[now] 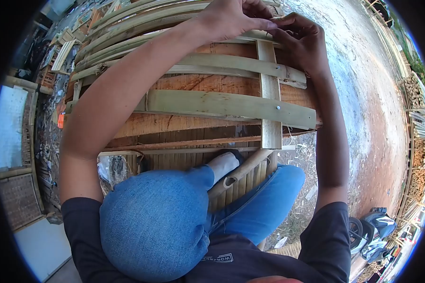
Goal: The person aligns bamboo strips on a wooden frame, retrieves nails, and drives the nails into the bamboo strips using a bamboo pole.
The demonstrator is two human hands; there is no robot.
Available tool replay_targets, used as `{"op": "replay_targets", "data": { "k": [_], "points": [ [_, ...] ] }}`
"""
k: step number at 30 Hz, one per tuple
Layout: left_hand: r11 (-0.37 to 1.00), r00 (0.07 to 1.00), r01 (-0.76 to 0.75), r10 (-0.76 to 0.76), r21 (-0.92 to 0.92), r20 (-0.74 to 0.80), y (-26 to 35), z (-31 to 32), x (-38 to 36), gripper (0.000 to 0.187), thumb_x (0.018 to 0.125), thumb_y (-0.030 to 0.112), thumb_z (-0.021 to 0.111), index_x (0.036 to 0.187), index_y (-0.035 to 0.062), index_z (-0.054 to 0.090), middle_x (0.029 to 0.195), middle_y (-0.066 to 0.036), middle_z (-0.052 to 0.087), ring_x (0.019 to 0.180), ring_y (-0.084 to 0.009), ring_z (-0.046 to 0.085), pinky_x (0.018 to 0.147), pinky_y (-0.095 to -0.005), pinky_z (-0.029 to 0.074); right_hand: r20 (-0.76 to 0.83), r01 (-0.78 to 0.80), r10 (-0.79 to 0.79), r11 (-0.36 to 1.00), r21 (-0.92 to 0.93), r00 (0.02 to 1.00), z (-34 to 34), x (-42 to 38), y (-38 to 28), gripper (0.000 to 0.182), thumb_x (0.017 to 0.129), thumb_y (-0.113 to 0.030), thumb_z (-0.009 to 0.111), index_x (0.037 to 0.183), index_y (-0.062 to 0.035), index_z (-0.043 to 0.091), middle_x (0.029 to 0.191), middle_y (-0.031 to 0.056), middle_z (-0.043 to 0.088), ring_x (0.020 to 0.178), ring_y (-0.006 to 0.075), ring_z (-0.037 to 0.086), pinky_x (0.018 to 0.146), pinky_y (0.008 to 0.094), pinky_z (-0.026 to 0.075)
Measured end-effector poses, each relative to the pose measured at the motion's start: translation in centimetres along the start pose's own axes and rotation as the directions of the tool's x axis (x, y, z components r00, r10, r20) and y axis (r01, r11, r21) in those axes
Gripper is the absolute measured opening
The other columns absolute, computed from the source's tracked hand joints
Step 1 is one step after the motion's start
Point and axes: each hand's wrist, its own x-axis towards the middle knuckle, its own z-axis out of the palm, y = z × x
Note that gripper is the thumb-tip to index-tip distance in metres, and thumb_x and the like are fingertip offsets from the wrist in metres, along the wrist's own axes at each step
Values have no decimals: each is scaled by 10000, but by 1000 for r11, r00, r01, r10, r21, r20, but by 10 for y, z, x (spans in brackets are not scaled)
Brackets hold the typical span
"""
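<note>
Head camera view showed the left hand (229, 20) and the right hand (307, 41) with fingers curled and thumbs meeting the forefingers, their tips close together, though whether either gripped something between them was too small to tell. Long, flat, pale-green bamboo slats (212, 61) lay side by side beneath both hands and reached far to the left of the left hand, over a reddish-brown wooden worktop (165, 122). From just below the fingertips a pale, flat bamboo crosspiece (269, 88) ran across the slats toward the body, with a small, round, silvery nail head (278, 107) on the slat nearer the body than the right hand.
</note>
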Motion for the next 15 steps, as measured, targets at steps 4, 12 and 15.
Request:
{"op": "replay_targets", "data": {
  "k": [4,12,15],
  "points": [
    [991,997,-72,76,109,-33,-3,1,0,180,874,177,780,945,21,723,866,-49,720,787,-104,655,737,-269,546,33,48,-46,997,-67,998,-2,1,1,197,898,-111,751,1071,-33,699,938,42,722,897,75,653,818,259,526],
    [991,1000,-1,2,137,-5,-1,0,-1,175,889,193,770,961,36,742,868,-40,724,772,-89,647,706,-252,543,-14,-55,56,997,56,998,1,-1,-26,336,861,-49,769,1085,-41,518,836,86,694,786,121,668,663,270,523],
    [993,1000,20,-18,115,-17,-5,0,1,159,891,187,767,958,44,744,873,-34,723,776,-84,645,705,-251,543,-15,-61,61,997,46,998,1,0,-26,346,853,-43,774,1081,-45,513,832,84,694,777,116,666,649,263,522]
  ]
}}
